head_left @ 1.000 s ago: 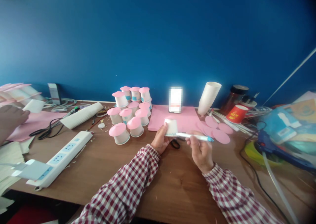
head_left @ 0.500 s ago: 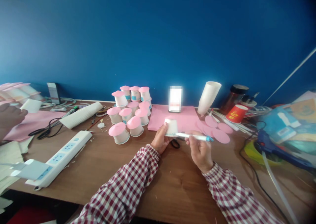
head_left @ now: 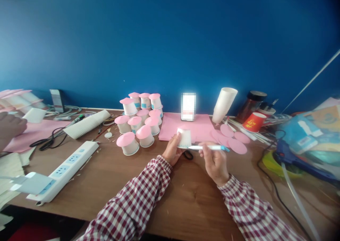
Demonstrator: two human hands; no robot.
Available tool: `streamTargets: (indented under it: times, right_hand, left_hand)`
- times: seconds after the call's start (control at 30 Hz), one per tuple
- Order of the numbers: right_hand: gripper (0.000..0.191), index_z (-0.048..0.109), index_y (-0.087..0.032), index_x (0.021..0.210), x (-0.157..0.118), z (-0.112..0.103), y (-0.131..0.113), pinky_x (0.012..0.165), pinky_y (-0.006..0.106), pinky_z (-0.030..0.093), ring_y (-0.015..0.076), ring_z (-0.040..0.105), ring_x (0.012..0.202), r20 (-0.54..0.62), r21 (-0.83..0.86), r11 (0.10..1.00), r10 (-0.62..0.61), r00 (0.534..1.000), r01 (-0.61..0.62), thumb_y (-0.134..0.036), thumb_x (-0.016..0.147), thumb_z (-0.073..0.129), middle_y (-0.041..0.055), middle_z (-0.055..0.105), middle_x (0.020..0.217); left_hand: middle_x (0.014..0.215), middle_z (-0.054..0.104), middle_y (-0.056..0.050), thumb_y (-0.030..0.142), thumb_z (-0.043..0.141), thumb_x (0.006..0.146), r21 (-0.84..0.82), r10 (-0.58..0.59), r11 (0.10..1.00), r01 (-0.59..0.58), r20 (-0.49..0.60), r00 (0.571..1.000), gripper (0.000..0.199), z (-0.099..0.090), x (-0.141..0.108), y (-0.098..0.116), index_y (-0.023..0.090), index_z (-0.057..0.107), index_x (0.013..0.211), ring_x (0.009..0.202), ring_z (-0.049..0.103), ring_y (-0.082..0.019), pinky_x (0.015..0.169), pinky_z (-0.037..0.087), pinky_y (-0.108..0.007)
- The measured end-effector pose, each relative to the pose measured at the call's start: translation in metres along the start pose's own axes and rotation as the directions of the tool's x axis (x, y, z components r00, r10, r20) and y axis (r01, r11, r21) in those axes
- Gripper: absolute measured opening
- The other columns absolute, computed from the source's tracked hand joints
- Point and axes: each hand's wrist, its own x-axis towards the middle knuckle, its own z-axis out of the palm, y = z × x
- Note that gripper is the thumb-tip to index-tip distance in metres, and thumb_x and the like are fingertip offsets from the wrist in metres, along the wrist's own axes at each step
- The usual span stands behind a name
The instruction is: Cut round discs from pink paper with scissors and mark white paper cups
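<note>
My left hand (head_left: 173,150) is closed around a white paper cup (head_left: 185,137), held upside down with its rim low. A blue zigzag line runs along the cup near that rim. In my right hand (head_left: 214,160) is a white marker with a blue end (head_left: 212,147), held like a pen. Its tip points left and meets the lower right edge of the cup; whether it touches is too fine to tell. Both hands are above the table in front of a pink sheet (head_left: 170,127).
Paper cups with pink cone tops (head_left: 128,143) stand in rows at left. Pink paper discs (head_left: 237,146), stacked cups (head_left: 224,104), a red cup (head_left: 254,122) and a blue glue gun (head_left: 289,154) are at right. A power strip (head_left: 66,170) and another person's hand (head_left: 12,127) are at far left.
The marker has levelled out a little, its tip slightly lower along the cup's rim. My left hand and the cup have barely moved.
</note>
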Motion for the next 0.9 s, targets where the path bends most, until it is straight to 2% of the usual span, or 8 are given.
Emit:
streamTargets:
  times: [0.7,0.9]
  right_hand:
    - [0.016,0.059,-0.017,0.091,-0.0009,0.0002,0.0008,0.057,0.022,0.047,0.0107,0.057,0.056,0.008,0.004,1.0,0.015,1.0,-0.015,-0.023,0.09,0.045,0.0001,0.06,0.066]
    - [0.017,0.06,-0.017,0.091,-0.0017,0.0012,0.0034,0.057,0.023,0.049,0.0116,0.059,0.056,-0.005,-0.003,1.0,0.031,1.0,-0.031,-0.025,0.09,0.045,0.0003,0.061,0.066]
  left_hand:
    - [0.083,0.061,-0.007,0.046,0.061,0.075,-0.019,-0.004,1.0,0.003,-0.016,1.0,0.039,-0.0001,0.0005,-0.0003,0.013,0.06,0.095,0.075,0.058,-0.015,0.07,0.049,-0.028]
    - [0.08,0.061,-0.006,0.046,0.061,0.075,-0.02,-0.01,1.0,0.01,0.011,1.0,0.038,0.0006,-0.0001,0.0002,0.012,0.061,0.093,0.072,0.058,-0.014,0.068,0.048,-0.027]
